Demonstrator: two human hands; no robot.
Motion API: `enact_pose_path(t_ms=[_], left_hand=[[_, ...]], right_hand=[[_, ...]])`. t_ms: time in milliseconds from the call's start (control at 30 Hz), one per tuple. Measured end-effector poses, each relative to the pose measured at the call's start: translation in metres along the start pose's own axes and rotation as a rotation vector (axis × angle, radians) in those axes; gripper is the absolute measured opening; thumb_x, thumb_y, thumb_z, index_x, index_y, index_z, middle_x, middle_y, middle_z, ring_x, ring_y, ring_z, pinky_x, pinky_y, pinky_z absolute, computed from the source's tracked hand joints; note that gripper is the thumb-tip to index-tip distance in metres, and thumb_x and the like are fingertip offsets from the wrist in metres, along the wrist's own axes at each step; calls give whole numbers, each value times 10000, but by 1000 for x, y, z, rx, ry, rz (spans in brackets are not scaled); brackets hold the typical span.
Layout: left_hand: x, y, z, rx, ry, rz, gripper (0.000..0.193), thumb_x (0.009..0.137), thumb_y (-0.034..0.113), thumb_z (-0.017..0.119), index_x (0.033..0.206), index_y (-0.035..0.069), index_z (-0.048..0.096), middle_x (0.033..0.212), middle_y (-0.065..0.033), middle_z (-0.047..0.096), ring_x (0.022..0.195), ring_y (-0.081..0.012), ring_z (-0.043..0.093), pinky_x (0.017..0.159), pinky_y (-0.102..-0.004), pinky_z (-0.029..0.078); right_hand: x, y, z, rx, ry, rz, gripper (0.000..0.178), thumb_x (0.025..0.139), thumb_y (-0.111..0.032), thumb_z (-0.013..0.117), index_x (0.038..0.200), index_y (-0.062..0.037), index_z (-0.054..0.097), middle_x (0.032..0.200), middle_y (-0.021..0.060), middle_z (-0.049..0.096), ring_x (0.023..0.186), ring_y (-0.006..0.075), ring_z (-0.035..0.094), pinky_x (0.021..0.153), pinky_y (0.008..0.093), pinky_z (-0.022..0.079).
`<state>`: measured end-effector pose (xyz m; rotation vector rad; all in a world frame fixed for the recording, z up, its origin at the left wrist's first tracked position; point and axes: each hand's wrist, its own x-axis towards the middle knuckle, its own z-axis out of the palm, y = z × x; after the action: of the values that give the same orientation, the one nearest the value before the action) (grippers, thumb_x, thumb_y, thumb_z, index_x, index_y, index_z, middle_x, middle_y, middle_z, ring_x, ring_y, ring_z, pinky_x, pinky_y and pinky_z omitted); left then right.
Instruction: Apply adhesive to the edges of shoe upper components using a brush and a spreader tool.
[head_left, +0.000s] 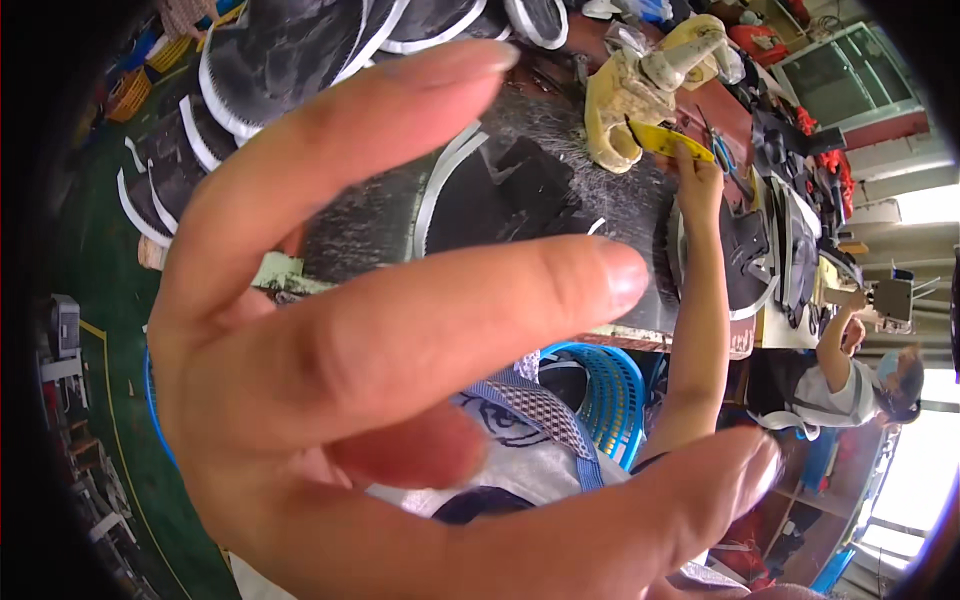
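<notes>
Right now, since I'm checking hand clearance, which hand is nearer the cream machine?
Right. The right hand is just beside the cream machine, holding a yellow object; the left hand is spread near the camera, farther from it.

Left hand (400,370) foremost, centre-left; table (365,215) behind. Machine head (612,100) on table, upper right; scissors (722,155) just right. Basket (627,400) below table edge.

A pale grey garment (530,470), printed with dark lines, is worn — crossed by a blue-edged checked strap (547,416).
</notes>
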<state>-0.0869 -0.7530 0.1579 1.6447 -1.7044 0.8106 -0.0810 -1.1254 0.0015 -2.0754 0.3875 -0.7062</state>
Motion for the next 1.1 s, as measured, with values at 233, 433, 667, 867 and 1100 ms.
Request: enact_pose_path(t_ms=[233,433,667,867,1100], left_hand=[[19,-3,21,73,-84,28,184,788,71,652,965,106,619,1130,-71,666,1080,-260,613,1055,-531,374],[25,-87,88,48,-246,-142,306,802,103,663,1103,120,609,1167,-71,654,1096,-261,613,1046,-465,395],[-73,-123,178,-183,-604,-564,802,794,299,727,1433,32,322,1439,-183,387,1324,-335,383,1117,-436,299],[-113,-122,209,-195,-601,-550,833,787,283,724,1461,46,295,1408,-154,409,1292,-333,380,1094,-440,299],[-113,-121,209,-173,-551,-539,813,781,273,723,1457,71,320,1417,-129,413,1295,-327,382,1094,-433,303]], right_hand=[[36,1,-5,-369,-77,-28,288,941,-227,568,960,40,675,762,147,696,696,217,683,661,327,511],[36,11,-9,-401,-162,-185,200,908,-118,568,986,53,636,939,229,655,842,360,648,741,377,498],[17,-12,-21,-178,-32,-60,163,908,-80,555,954,49,642,868,195,639,784,360,631,700,382,498],[38,27,7,-654,-127,-708,218,784,-48,595,985,-64,679,847,79,654,855,260,604,770,366,471],[43,50,27,-637,-208,-463,136,809,-141,629,899,-69,702,819,116,667,836,295,602,771,379,469]])
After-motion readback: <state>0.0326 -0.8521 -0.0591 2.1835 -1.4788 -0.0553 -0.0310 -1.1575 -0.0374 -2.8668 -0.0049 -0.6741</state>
